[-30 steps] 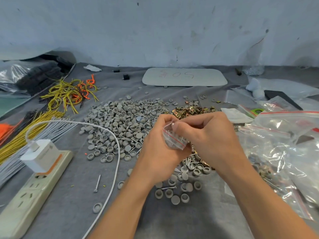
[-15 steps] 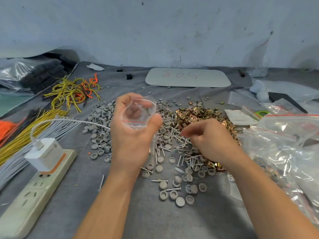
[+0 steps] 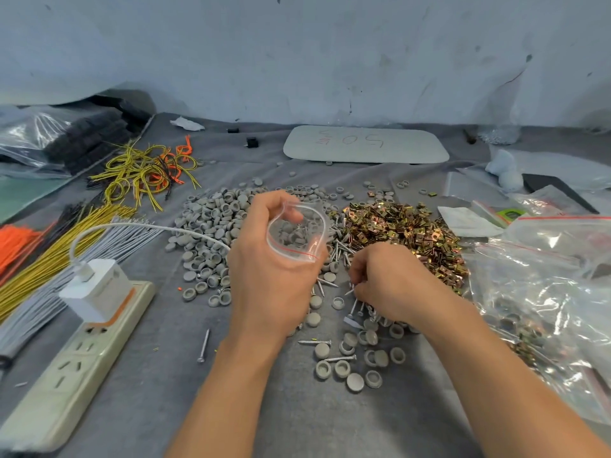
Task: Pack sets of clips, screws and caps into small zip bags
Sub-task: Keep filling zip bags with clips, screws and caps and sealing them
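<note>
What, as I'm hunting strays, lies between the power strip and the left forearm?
One loose screw lies on the grey cloth there, touching neither the power strip nor the forearm; the head view shows it.

Near-left corner of surface: beige power strip [image 3: 66, 368], white charger [image 3: 96, 289] plugged in, white cable [image 3: 132, 228] arcing toward centre. Left edge: straight yellow wires [image 3: 49, 256], grey wires [image 3: 33, 312]. Far-left corner: looped yellow-orange wires [image 3: 145, 173], bagged black parts [image 3: 86, 140]. Far edge: white board [image 3: 363, 145], red markings.
</note>
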Motion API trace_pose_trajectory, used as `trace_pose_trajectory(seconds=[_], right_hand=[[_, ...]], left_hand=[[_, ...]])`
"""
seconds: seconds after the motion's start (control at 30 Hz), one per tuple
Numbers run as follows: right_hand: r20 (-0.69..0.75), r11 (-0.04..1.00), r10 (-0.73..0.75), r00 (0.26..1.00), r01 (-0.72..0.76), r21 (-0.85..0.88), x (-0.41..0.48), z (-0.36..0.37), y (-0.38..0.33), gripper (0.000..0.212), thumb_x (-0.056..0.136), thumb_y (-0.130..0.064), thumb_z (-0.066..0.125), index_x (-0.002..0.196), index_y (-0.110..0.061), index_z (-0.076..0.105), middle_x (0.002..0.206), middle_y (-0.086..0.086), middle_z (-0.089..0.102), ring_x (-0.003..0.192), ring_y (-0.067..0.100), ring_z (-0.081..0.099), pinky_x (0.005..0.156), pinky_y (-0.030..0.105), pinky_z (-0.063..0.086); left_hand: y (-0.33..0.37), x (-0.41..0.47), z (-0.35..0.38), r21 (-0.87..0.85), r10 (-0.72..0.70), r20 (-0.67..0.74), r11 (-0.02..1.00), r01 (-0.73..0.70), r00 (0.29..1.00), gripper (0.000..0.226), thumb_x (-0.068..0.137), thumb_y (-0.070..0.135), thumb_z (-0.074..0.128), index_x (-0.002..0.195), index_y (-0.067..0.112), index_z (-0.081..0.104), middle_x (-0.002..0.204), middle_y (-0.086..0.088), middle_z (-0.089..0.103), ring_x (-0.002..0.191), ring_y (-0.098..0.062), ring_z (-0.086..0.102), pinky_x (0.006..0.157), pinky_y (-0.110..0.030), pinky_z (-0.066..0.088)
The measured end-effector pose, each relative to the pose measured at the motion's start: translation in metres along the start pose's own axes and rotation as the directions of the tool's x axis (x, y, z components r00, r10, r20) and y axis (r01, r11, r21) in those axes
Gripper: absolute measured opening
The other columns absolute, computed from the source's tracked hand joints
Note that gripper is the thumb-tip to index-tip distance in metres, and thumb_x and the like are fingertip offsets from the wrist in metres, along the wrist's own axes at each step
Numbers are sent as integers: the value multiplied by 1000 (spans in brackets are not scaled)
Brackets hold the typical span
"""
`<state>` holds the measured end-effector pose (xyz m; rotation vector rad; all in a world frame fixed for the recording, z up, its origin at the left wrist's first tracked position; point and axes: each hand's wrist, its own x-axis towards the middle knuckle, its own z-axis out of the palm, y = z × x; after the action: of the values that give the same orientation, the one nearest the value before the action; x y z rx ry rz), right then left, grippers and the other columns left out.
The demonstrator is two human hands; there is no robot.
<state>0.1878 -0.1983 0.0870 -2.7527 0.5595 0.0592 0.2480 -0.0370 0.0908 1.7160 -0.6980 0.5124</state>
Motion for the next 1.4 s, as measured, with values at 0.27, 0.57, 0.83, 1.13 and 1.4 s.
trace_pose_trajectory(seconds=[0.27,0.57,0.83,1.13,1.4], right_hand=[[-19,989,-52,998,48,-143,-9,3,-7,12,91,-9,60,93,-20,62,88,0,67,88,27,65,83,38,52],[-184,968,52,981,-4,252,-7,1,8,15,99,-16,64,90,-27,67,88,-6,70,78,14,67,71,31,58],[-189,410,247,950,75,909,-13,-9,29,11,94,-6,71,88,-16,73,71,-4,68,67,11,60,63,25,49],[-452,310,-8,892,432,847,-43,-45,-20,20,75,3,84,76,-17,82,70,-2,75,53,7,63,52,16,49],[-456,555,-69,888,414,721,-39,-45,-23,33,78,2,74,80,-29,84,68,-13,75,51,-1,58,54,11,43]], left_hand=[[-2,-5,4,-12,4,-6,1000,-4,1000,42,74,27,78,109,33,56,94,16,64,98,-5,66,86,-14,45],[-3,-8,6,-10,-8,5,1000,8,1000,44,72,26,79,110,29,58,94,13,66,97,-6,66,86,-18,48],[1,-11,11,4,-6,63,1000,6,998,47,68,29,79,109,33,57,93,17,65,98,1,64,81,-4,39],[15,-16,18,24,-35,194,999,31,980,51,66,34,85,105,43,52,94,24,67,85,4,65,66,-7,42],[9,-11,14,-24,-77,158,996,82,985,47,68,34,83,105,41,55,97,23,69,84,3,67,68,-10,46]])
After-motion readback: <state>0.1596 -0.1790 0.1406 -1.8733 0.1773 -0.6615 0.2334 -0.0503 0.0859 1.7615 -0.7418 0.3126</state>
